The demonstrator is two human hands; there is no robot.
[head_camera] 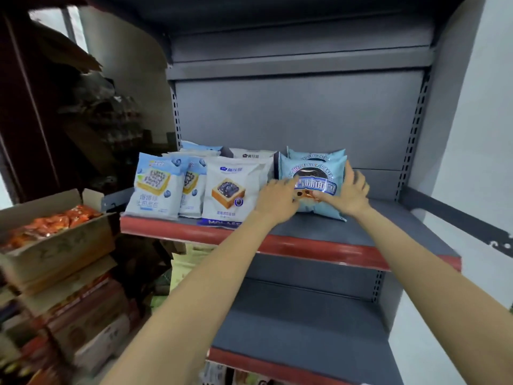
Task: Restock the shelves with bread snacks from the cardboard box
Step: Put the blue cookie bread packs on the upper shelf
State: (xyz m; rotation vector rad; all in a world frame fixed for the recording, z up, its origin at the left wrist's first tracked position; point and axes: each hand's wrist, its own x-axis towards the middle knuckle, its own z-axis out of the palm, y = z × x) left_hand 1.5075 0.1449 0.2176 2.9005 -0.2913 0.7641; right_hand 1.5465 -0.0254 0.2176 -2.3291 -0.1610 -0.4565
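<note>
A light-blue bread snack packet [311,170] stands upright on the grey shelf with a red front edge [305,248]. My left hand [274,198] touches its lower left corner. My right hand [347,190] grips its right side, fingers wrapped over the edge. A second light-blue packet [316,153] stands right behind it. To the left stand white blueberry toast packets [227,190] and blue-white bread packets [155,184] in rows. A cardboard box [55,245] holding orange packets [50,223] sits at the left.
The right half of the shelf [402,226] is bare, as is the lower grey shelf [291,329]. More cardboard boxes [83,315] are stacked under the open one. Dark shelving with goods [111,120] stands at the far left. A white wall [472,134] is at the right.
</note>
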